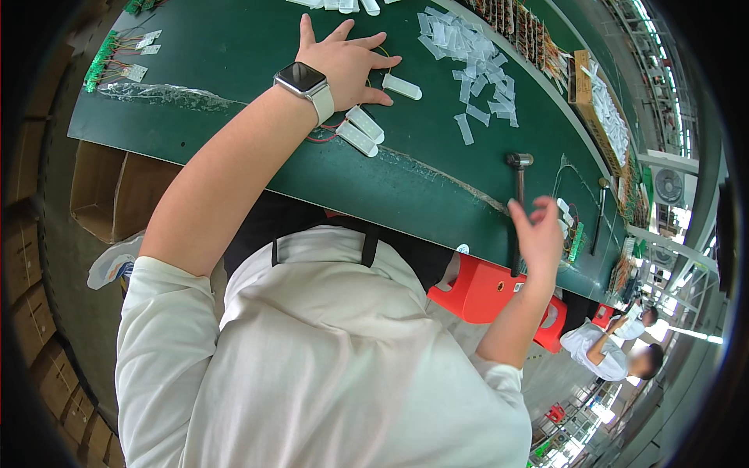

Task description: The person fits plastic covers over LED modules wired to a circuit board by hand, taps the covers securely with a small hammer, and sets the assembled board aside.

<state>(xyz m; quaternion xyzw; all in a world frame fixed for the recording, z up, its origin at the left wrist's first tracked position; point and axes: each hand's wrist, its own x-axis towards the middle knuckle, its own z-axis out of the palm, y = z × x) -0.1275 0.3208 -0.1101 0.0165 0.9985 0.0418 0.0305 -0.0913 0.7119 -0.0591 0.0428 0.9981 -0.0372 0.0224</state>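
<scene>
My left hand (pixel 343 61), with a watch (pixel 301 78) on its wrist, lies spread over the green tabletop with its fingers apart. Just right of its fingers lies a small white plastic module (pixel 402 86), with a thin yellow wire near it. Two more white modules (pixel 360 130) with red wires lie side by side below the palm. My right hand (pixel 540 234) is raised at the bench's front edge, fingers apart and partly bent, with nothing visible in it. Its thumb overlaps the handle of a hammer (pixel 520 175); whether they touch I cannot tell.
Many clear plastic pieces (pixel 472 58) lie scattered at the far middle. Green circuit boards (pixel 101 62) with wires sit far left. A second hammer (pixel 601 214) and a cardboard box (pixel 583 78) of white strips are on the right. A red stool (pixel 476 290) stands below the edge.
</scene>
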